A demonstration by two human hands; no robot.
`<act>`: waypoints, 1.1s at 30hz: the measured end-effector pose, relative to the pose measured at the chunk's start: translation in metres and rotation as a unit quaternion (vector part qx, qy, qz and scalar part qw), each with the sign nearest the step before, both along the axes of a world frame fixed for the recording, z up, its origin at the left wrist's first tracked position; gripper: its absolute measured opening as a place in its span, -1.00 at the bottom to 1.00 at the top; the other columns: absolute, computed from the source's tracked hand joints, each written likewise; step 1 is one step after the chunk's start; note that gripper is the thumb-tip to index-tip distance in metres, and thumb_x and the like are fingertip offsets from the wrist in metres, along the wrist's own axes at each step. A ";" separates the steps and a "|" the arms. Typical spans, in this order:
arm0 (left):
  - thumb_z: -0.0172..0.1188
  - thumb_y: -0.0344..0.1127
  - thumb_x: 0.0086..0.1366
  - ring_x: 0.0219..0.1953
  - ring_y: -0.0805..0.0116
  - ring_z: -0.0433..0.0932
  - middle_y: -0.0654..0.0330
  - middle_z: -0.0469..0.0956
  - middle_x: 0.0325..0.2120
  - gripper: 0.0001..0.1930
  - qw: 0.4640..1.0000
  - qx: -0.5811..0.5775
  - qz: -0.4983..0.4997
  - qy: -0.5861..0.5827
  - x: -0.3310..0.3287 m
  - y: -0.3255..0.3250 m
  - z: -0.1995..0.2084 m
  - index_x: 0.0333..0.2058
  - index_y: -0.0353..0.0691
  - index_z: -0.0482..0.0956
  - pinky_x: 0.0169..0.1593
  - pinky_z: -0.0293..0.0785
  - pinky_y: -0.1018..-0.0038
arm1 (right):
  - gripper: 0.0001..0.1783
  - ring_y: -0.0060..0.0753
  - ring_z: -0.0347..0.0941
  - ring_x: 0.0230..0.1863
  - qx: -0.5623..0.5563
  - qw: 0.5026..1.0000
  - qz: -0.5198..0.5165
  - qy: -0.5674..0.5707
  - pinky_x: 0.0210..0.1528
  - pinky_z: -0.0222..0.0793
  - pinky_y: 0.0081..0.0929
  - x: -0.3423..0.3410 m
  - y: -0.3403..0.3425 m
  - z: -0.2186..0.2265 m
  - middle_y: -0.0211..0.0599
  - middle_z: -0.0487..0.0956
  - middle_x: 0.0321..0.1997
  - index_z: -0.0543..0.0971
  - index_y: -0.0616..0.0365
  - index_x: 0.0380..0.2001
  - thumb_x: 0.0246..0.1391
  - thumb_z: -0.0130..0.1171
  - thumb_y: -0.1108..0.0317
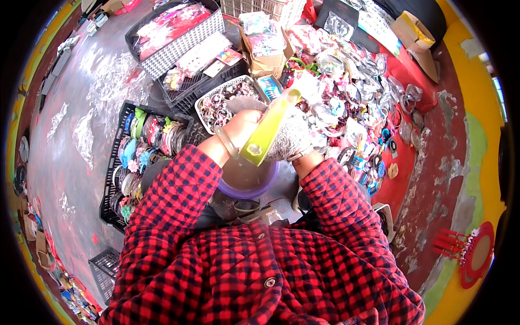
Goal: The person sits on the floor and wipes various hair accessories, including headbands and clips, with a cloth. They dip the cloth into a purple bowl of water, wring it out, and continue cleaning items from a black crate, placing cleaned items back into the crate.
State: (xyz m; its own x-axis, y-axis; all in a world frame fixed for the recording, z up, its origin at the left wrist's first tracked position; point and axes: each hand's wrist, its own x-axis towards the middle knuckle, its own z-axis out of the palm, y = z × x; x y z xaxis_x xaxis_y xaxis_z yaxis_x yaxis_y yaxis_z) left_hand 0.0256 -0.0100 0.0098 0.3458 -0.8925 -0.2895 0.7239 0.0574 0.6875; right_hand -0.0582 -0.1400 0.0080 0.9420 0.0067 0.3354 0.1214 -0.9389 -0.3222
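My left hand (238, 132), with a translucent bangle at the wrist, is closed around a wide lime-green headband (271, 125), which slants up to the right in front of me. My right hand, at the end of a wrist with a pale band, is wrapped in a grey fuzzy cloth (291, 132) pressed against the headband's right side; its fingers are hidden. More grey fabric shows behind my left hand. Below both hands stands a purple-rimmed basin (250, 192) holding cloudy liquid.
To the left, a black crate (110, 187) holds rows of headbands. Ahead are a white basket (205, 115) of small hair accessories, a cardboard box (266, 64) and a grey crate (181, 40) of packets. A large heap of bagged accessories (346, 103) spreads across the right.
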 end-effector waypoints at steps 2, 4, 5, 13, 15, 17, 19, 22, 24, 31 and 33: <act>0.03 -0.47 0.18 -0.45 0.48 0.53 0.16 0.55 -0.43 -0.84 0.996 0.055 -0.009 -0.069 -0.004 0.003 0.013 -0.31 -0.43 0.52 -0.36 0.47 0.55 | -0.52 -0.15 0.47 -0.30 -0.029 0.999 -0.021 0.011 -0.25 0.35 -0.28 -0.005 0.002 -0.001 -0.20 0.51 -0.32 0.45 0.09 -0.22 -0.33 0.17 0.21; 0.01 -0.45 0.20 -0.47 0.48 0.53 0.18 0.54 -0.45 -0.83 0.987 0.092 -0.015 -0.131 -0.004 0.006 0.012 -0.31 -0.40 0.52 -0.40 0.46 0.57 | -0.36 -0.14 0.48 -0.30 -0.067 0.996 -0.045 0.046 -0.25 0.35 -0.28 -0.002 0.003 0.002 -0.21 0.50 -0.28 0.42 0.10 -0.13 -0.46 0.22 0.18; -0.02 -0.41 0.23 -0.47 0.48 0.53 0.20 0.53 -0.45 -0.81 0.983 0.100 -0.019 -0.155 -0.003 0.006 -0.001 -0.29 -0.37 0.51 -0.43 0.46 0.58 | -0.31 -0.16 0.48 -0.28 -0.090 0.991 -0.062 0.079 -0.24 0.35 -0.31 0.001 0.002 0.003 -0.22 0.50 -0.28 0.41 0.09 -0.12 -0.51 0.23 0.17; 0.12 -0.53 0.06 -0.42 0.16 0.56 0.05 0.49 -0.42 -0.68 0.993 0.077 -0.084 0.038 -0.009 0.005 -0.006 -0.15 -0.39 0.37 -0.30 0.57 0.29 | -0.45 -0.25 0.41 -0.21 -0.195 0.960 -0.184 0.081 -0.20 0.30 -0.26 0.017 -0.037 -0.015 -0.29 0.46 -0.36 0.41 0.01 -0.20 -0.38 0.22 0.09; 0.04 -0.46 0.16 -0.45 0.20 0.56 0.06 0.47 -0.45 -0.73 0.994 0.033 -0.081 0.059 -0.012 0.000 0.001 -0.14 -0.36 0.35 -0.36 0.56 0.35 | -0.59 -0.24 0.42 -0.25 -0.151 0.967 -0.204 0.017 -0.24 0.31 -0.26 0.013 -0.046 -0.016 -0.28 0.47 -0.38 0.42 0.04 -0.23 -0.20 0.13 0.13; 0.09 -0.46 0.13 -0.46 0.23 0.55 0.09 0.44 -0.44 -0.68 0.998 0.008 -0.069 -0.003 -0.013 0.010 0.011 -0.11 -0.30 0.31 -0.37 0.55 0.37 | -0.75 -0.21 0.45 -0.39 -0.200 0.965 -0.171 0.005 -0.35 0.34 -0.32 0.008 -0.025 0.038 -0.28 0.50 -0.44 0.46 0.07 -0.27 -0.03 0.00 0.22; 0.13 -0.48 0.09 -0.46 0.22 0.55 0.08 0.45 -0.44 -0.65 0.997 -0.003 -0.082 0.008 -0.011 0.006 0.006 -0.11 -0.31 0.31 -0.36 0.55 0.37 | -0.82 -0.28 0.47 -0.52 -0.054 0.959 -0.267 -0.077 -0.50 0.35 -0.43 0.018 -0.039 0.009 -0.32 0.53 -0.48 0.51 0.10 -0.39 0.05 -0.05 0.28; 0.16 -0.47 0.08 -0.46 0.23 0.55 0.08 0.45 -0.43 -0.63 0.996 0.013 -0.081 0.017 -0.012 0.009 0.007 -0.10 -0.32 0.33 -0.35 0.54 0.39 | -0.72 -0.28 0.47 -0.43 -0.328 0.897 -0.289 0.065 -0.38 0.35 -0.30 0.023 -0.105 -0.008 -0.36 0.54 -0.41 0.51 0.14 -0.37 0.10 -0.10 0.19; 0.16 -0.46 0.08 -0.46 0.23 0.55 0.09 0.46 -0.42 -0.62 0.993 0.045 -0.095 0.051 -0.005 0.008 -0.002 -0.10 -0.32 0.33 -0.35 0.53 0.40 | -0.66 -0.27 0.47 -0.38 -0.499 0.801 -0.290 0.157 -0.30 0.35 -0.21 0.016 -0.132 -0.007 -0.38 0.55 -0.36 0.51 0.17 -0.36 0.13 -0.12 0.13; 0.10 -0.26 0.17 -0.35 0.21 0.53 0.09 0.49 -0.39 -0.70 0.983 -0.111 0.125 0.071 0.030 0.017 -0.009 -0.16 -0.27 0.38 -0.30 0.51 0.42 | -0.80 -0.26 0.39 -0.51 -0.488 0.839 -0.233 -0.058 -0.43 0.33 -0.17 0.016 -0.087 0.027 -0.20 0.41 -0.46 0.38 0.22 -0.27 0.07 -0.07 0.33; 0.04 -0.16 0.21 -0.36 0.22 0.52 0.08 0.49 -0.38 -0.67 0.980 -0.130 0.131 0.070 0.024 0.009 -0.006 -0.15 -0.27 0.39 -0.31 0.50 0.43 | -0.78 -0.26 0.41 -0.52 -0.312 0.910 -0.254 -0.099 -0.43 0.34 -0.21 0.012 -0.084 0.001 -0.15 0.43 -0.48 0.36 0.28 -0.25 0.02 -0.02 0.40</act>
